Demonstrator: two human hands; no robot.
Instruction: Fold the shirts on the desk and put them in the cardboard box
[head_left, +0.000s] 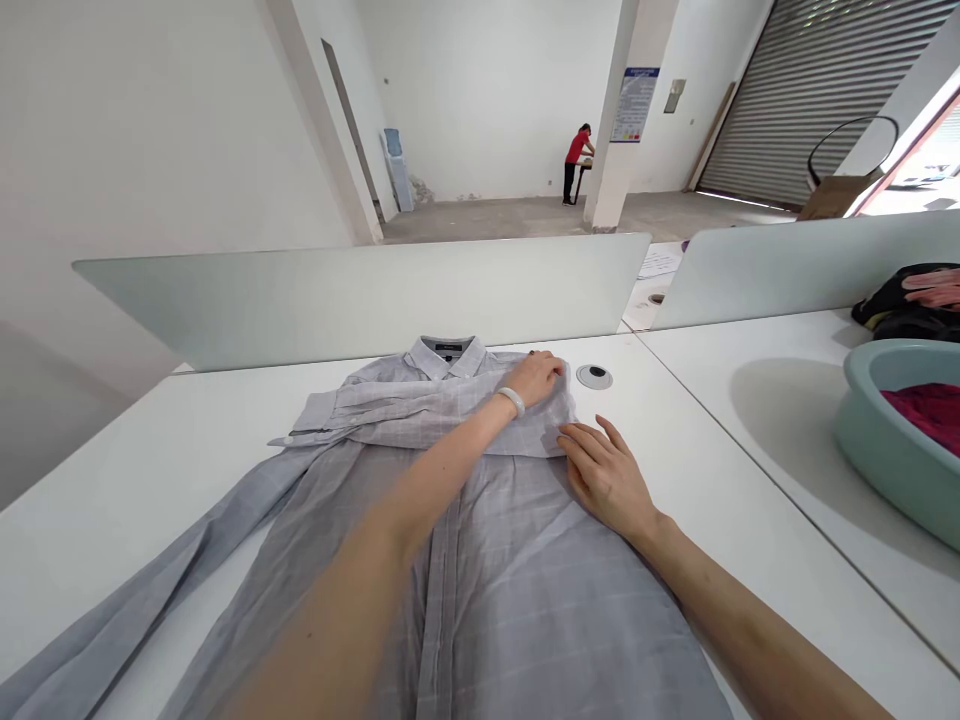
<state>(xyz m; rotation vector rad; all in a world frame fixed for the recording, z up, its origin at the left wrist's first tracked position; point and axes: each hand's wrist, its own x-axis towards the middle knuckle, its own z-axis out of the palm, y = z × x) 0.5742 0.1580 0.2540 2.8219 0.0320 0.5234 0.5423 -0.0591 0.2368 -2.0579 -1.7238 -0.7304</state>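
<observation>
shirt [517, 560] under left hand [534, 378], fingers curled, pinch can't be told; right hand [606, 475] loosely spread at its side edge.

Shirt [517, 560]: thin woven cloth, matt, lightly creased. Table [697, 470]: smooth, faintly glossy top; divider [420, 300]: frosted, glass-like, smooth. Basin [874, 440]: smooth plastic, soft sheen; shutter [802, 110]: ribbed metal, dull; floor [487, 215]: rough, matt.
</observation>
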